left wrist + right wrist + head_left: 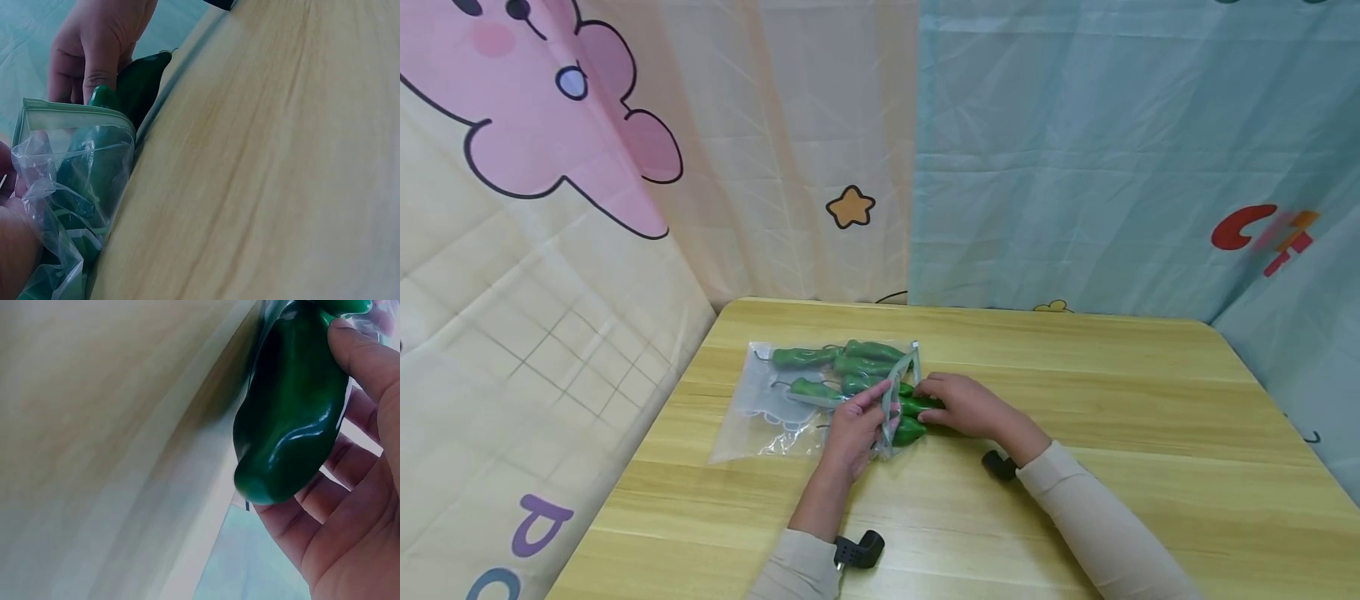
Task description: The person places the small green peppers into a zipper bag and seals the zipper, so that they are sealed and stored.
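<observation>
A clear zip bag (737, 433) lies flat on the table, its mouth facing right. Several green peppers (801, 358) show through the plastic. My left hand (853, 433) grips the bag at its mouth, near the pale green zip edge (75, 112). At that mouth my right hand (966, 406) holds a glossy green pepper (290, 412), with the thumb on one side and the fingers behind it. Another green pepper (908, 431) sits partly out of the opening, just below. The left fingertips are partly covered by the plastic.
The light wooden table (1112, 400) extends to the right of the bag and in front of it. Printed curtains (805, 150) hang behind the table and along its left and right sides. A black wrist camera (1000, 465) is at the right wrist.
</observation>
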`<state>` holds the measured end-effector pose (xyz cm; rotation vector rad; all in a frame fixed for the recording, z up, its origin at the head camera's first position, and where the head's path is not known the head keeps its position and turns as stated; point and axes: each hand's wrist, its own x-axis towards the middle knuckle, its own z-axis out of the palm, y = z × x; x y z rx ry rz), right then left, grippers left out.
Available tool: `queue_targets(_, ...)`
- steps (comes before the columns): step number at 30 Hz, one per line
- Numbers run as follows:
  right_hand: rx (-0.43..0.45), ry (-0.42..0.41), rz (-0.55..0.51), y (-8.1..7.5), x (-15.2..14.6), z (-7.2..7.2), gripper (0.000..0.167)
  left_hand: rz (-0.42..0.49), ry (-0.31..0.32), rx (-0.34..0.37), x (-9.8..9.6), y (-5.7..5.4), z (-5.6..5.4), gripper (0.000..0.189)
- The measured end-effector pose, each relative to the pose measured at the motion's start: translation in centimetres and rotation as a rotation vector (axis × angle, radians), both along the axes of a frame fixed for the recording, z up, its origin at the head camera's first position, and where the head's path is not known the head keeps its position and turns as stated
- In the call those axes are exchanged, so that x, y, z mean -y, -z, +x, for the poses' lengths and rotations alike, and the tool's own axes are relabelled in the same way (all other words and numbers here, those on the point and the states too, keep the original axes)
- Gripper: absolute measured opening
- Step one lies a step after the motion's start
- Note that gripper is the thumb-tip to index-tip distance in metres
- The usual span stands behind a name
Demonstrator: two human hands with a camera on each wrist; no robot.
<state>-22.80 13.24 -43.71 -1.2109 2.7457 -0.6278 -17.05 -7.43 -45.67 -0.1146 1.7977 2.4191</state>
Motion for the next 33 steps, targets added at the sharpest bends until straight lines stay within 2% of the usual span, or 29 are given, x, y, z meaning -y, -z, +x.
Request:
queue_targets(9, 0.063, 0.005, -0.013, -0.1, 0.1, 0.0, 0.032, -0.005, -0.005, 0.010, -0.1, -0.1, 0.1, 0.044)
queue_targets(17, 0.104, 0.034, -0.018, -0.2, -1.2, 0.3, 0.036, 0.001, -0.013, 0.009, 0.0, -0.1, 0.1, 0.045)
queue_targets(25, 0.138, 0.053, -0.032, 0.0, -2.1, 0.3, 0.030, 0.009, -0.014, 0.000, 0.0, -0.1, 0.0, 0.046)
queue_targets(33, 0.124, 0.005, -0.065, 0.2, -1.7, 0.2, 0.026, 0.005, -0.015, 0.003, -0.1, 0.0, 0.0, 0.045)
